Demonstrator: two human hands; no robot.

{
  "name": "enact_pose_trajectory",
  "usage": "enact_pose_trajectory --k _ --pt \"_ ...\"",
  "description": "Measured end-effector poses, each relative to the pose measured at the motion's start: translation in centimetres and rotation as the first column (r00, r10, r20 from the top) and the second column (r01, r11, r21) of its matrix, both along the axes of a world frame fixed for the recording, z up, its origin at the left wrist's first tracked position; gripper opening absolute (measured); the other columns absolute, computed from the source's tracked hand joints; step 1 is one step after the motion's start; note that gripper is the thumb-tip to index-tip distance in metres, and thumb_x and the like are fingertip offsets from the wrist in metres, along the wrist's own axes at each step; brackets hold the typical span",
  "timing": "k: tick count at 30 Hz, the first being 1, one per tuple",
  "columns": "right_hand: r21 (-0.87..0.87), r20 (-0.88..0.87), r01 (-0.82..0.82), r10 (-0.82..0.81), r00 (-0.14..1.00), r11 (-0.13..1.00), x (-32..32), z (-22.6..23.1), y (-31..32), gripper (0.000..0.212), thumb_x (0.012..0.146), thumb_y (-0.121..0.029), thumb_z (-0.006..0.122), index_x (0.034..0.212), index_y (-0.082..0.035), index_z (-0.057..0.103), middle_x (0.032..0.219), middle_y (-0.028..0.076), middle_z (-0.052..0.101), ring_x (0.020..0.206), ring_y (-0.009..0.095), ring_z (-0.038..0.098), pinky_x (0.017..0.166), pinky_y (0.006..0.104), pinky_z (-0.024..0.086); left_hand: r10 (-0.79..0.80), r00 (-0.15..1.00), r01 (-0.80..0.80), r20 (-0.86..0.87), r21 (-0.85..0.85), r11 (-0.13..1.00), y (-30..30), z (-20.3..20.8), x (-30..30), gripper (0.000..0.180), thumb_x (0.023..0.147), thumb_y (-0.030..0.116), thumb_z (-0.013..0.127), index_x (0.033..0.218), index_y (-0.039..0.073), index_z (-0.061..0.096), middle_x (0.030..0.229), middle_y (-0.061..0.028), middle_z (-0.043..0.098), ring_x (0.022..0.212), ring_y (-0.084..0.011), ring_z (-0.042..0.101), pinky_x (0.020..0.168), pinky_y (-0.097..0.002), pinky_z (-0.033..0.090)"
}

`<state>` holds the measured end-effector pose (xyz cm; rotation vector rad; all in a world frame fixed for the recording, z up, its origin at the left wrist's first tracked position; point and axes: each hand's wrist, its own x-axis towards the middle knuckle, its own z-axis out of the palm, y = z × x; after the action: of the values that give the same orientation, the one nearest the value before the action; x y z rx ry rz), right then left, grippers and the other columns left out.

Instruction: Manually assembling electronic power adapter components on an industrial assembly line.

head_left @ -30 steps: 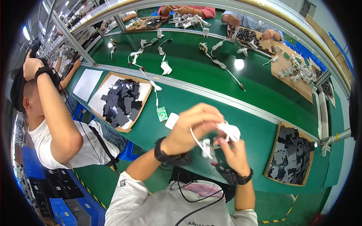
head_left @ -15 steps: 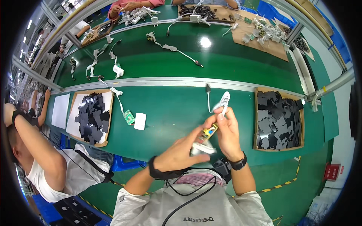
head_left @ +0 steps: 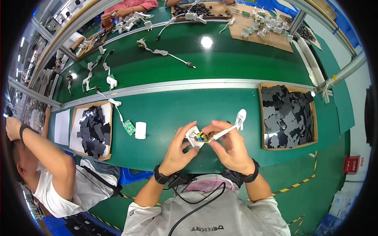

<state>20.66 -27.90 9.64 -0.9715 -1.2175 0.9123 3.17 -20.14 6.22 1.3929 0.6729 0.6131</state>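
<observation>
Between the fingers and thumb of my left hand (head_left: 179,152) is a white plastic charger housing (head_left: 192,133), its open side turned toward the right. My right hand (head_left: 234,153) pinches a small circuit board (head_left: 202,137) with yellow and blue parts, whose left end sits at the housing's mouth. How far the board reaches inside is hidden. A bundled white cable (head_left: 241,116) rises from behind my right fingers. To the left on the green table, another green circuit board (head_left: 128,128) with a cable lies beside a second white housing (head_left: 140,130).
Cardboard trays of black sheet pieces stand at the left (head_left: 109,141) and right (head_left: 260,118). A metal rail (head_left: 177,84) crosses behind the work area, with a green belt (head_left: 220,67) carrying cabled boards beyond. A co-worker's arm (head_left: 51,157) is at the left; others work across.
My left hand has come up with the white housing and brought it against the board. The board has swung nearly level, and the cable bundle now hangs farther right. The view has shifted slightly.
</observation>
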Motion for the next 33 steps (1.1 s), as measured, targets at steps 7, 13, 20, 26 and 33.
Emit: enact_pose_trajectory --k 7,13,20,26,33 --pt "-0.015 0.028 0.168 -0.167 0.986 0.986 0.5 0.0 0.3 0.062 0.089 0.008 0.061 0.144 -0.003 0.034 0.114 0.015 0.062 0.106 0.020 0.062 0.083 0.0313 0.052 -0.015 0.999 0.014 0.051 0.038 0.999 -0.6 0.0 0.1 0.050 0.086 -0.010 0.052 0.136 -0.002 0.045 0.129 -0.0128 0.046 0.115 -0.0239 0.059 0.091 -0.0346 0.056" --pt "-0.098 0.166 0.272 -0.254 0.953 0.957 1.3 0.6 0.0 0.049 0.090 0.002 0.063 0.135 0.000 0.045 0.111 0.012 0.065 0.097 0.015 0.065 0.074 0.0273 0.052 -0.333 0.941 0.311 -0.056 -0.239 0.920 -0.7 1.2 -0.7 0.038 0.096 -0.003 0.046 0.133 -0.004 0.043 0.112 -0.0170 0.061 0.093 -0.0257 0.067 0.081 -0.0358 0.057" --pt "-0.436 0.439 0.163 0.050 0.897 0.885 6.4 3.4 -2.9 0.015 0.093 -0.012 0.062 0.098 0.001 0.067 0.088 0.016 0.068 0.082 0.021 0.068 0.070 0.0307 0.052 -0.475 0.777 0.586 0.413 -0.198 0.786 0.5 4.3 -3.3 0.032 0.097 0.000 0.044 0.129 -0.002 0.042 0.094 -0.0188 0.068 0.084 -0.0261 0.067 0.073 -0.0374 0.055" --pt "0.197 0.977 0.693 -0.195 -0.082 0.694 13.4 -1.1 -4.6 0.039 0.077 -0.019 0.073 0.108 0.002 0.061 0.108 0.017 0.059 0.105 0.038 0.052 0.089 0.0445 0.045 -0.073 0.989 0.096 0.129 -0.185 0.978 2.9 1.8 -3.1 0.033 0.098 0.006 0.047 0.130 0.001 0.041 0.091 -0.0198 0.067 0.077 -0.0267 0.068 0.066 -0.0374 0.057" --pt "0.194 0.978 0.706 -0.195 -0.080 0.681 16.8 -2.7 -8.6 0.038 0.074 0.000 0.073 0.109 0.000 0.058 0.112 0.019 0.057 0.107 0.038 0.051 0.092 0.0423 0.044 -0.194 0.962 0.231 0.191 -0.196 0.953 2.4 -2.0 0.9 0.034 0.099 0.004 0.043 0.134 0.003 0.038 0.099 -0.0115 0.063 0.086 -0.0166 0.066 0.070 -0.0291 0.057"
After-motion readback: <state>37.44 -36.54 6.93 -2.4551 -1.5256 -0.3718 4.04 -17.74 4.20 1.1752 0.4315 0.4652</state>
